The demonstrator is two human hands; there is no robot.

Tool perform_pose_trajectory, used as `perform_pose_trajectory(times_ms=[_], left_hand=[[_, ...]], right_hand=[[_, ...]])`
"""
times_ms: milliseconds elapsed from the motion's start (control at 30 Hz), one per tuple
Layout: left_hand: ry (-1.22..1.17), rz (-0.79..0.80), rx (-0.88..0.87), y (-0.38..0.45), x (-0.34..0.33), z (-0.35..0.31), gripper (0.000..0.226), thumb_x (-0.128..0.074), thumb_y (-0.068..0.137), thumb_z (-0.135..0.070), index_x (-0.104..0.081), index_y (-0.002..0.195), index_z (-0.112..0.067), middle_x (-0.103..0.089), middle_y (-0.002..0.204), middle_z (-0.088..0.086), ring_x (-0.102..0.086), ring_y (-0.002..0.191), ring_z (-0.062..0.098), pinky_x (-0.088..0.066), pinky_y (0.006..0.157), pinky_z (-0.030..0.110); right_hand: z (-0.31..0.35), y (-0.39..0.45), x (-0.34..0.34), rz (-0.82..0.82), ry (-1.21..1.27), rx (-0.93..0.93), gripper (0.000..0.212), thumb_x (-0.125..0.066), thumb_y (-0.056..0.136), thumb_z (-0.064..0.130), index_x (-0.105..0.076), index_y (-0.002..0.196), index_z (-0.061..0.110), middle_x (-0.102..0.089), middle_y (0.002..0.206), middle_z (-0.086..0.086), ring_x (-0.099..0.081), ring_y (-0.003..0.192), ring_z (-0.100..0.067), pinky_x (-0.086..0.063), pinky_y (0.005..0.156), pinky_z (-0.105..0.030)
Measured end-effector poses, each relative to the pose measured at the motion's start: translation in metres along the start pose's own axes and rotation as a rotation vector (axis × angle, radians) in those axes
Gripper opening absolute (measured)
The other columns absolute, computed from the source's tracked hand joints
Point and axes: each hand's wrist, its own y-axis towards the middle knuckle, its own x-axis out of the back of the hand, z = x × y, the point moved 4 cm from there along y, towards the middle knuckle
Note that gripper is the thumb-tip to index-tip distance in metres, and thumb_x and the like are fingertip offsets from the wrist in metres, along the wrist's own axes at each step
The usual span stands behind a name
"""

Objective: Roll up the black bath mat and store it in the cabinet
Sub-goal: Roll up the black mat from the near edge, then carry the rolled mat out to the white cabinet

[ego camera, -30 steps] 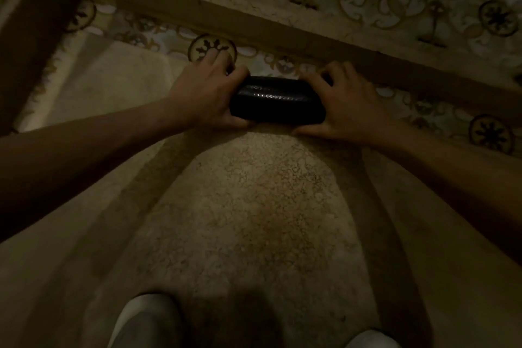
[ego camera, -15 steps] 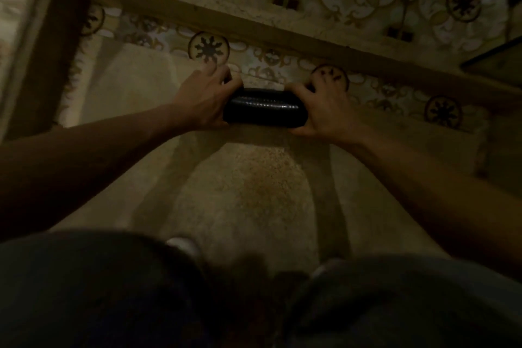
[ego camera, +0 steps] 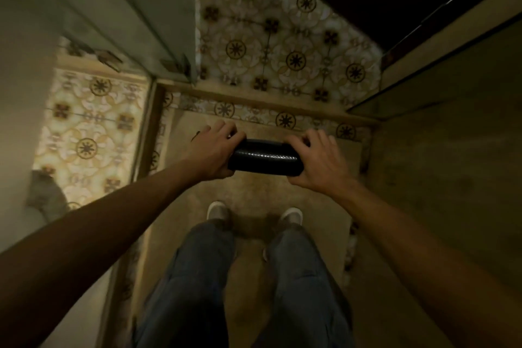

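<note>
The black bath mat (ego camera: 264, 157) is rolled into a tight, shiny, textured cylinder lying crosswise, held in the air above the floor. My left hand (ego camera: 212, 150) grips its left end with the fingers wrapped over the top. My right hand (ego camera: 313, 162) grips its right end the same way. Both ends of the roll are hidden inside my palms. No cabinet can be told apart for certain in this dim view.
My legs in jeans (ego camera: 203, 268) and light shoes (ego camera: 217, 210) stand on a beige floor panel. Patterned tiles (ego camera: 282, 45) lie ahead past a raised step (ego camera: 254, 100). A grey-green door or panel (ego camera: 158, 8) stands at the upper left, a dark ledge (ego camera: 423, 45) at the right.
The view has risen from a crouch to standing. The rolled mat came up off the floor with both hands still on its ends; my legs and shoes now show below.
</note>
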Motion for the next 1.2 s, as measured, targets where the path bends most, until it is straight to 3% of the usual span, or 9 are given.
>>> perform_pose_trajectory(times_ms=[100,267,600,967,1133,1200], left_hand=[[-0.021,0.037,0.027,-0.043,0.082,-0.026,0.073,-0.078,0.066,-0.045,-0.047,0.126,-0.019,-0.049,0.122,0.01,-0.046,0.108,0.03,-0.047,0.085,0.047],[0.005,0.033,0.038,-0.081,0.159,-0.063,0.072,-0.076,0.068,-0.046,-0.046,0.128,-0.02,-0.048,0.124,0.008,-0.044,0.113,0.029,-0.045,0.087,0.045],[-0.008,-0.006,0.113,-0.104,0.203,-0.1,0.074,-0.074,0.066,-0.047,-0.045,0.129,-0.02,-0.047,0.125,0.009,-0.044,0.114,0.03,-0.046,0.089,0.044],[0.043,-0.142,0.174,-0.071,0.278,-0.064,0.074,-0.072,0.063,-0.049,-0.048,0.128,-0.023,-0.049,0.116,0.007,-0.045,0.103,0.028,-0.047,0.079,0.041],[-0.006,-0.195,0.19,-0.023,0.306,-0.017,0.072,-0.068,0.064,-0.051,-0.049,0.129,-0.026,-0.05,0.111,0.005,-0.046,0.1,0.027,-0.048,0.074,0.04],[-0.027,-0.204,0.191,0.007,0.316,0.005,0.072,-0.068,0.064,-0.051,-0.05,0.129,-0.026,-0.05,0.111,0.005,-0.047,0.099,0.027,-0.048,0.073,0.039]], right_hand=[[0.021,-0.034,0.08,0.015,0.013,-0.013,0.082,-0.079,0.059,0.053,-0.049,0.132,0.03,-0.05,0.108,-0.006,-0.049,0.095,-0.028,-0.04,0.077,-0.039],[0.033,-0.073,0.158,-0.023,-0.014,-0.02,0.082,-0.082,0.054,0.052,-0.05,0.126,0.029,-0.051,0.105,-0.007,-0.049,0.093,-0.028,-0.041,0.077,-0.04],[0.025,-0.095,0.222,0.023,-0.094,0.092,0.081,-0.08,0.06,0.053,-0.052,0.132,0.027,-0.05,0.11,-0.008,-0.047,0.097,-0.028,-0.043,0.082,-0.04],[0.004,-0.018,0.288,-0.075,-0.124,0.212,0.084,-0.081,0.061,0.059,-0.044,0.131,0.032,-0.048,0.11,-0.005,-0.045,0.098,-0.024,-0.045,0.081,-0.039],[-0.009,0.059,0.32,-0.078,-0.157,0.254,0.076,-0.062,0.067,0.072,-0.047,0.129,0.031,-0.047,0.108,-0.004,-0.045,0.096,-0.023,-0.043,0.079,-0.038],[-0.019,0.097,0.332,-0.048,-0.193,0.261,0.077,-0.066,0.067,0.068,-0.046,0.131,0.031,-0.047,0.111,-0.005,-0.045,0.099,-0.024,-0.043,0.082,-0.039]])
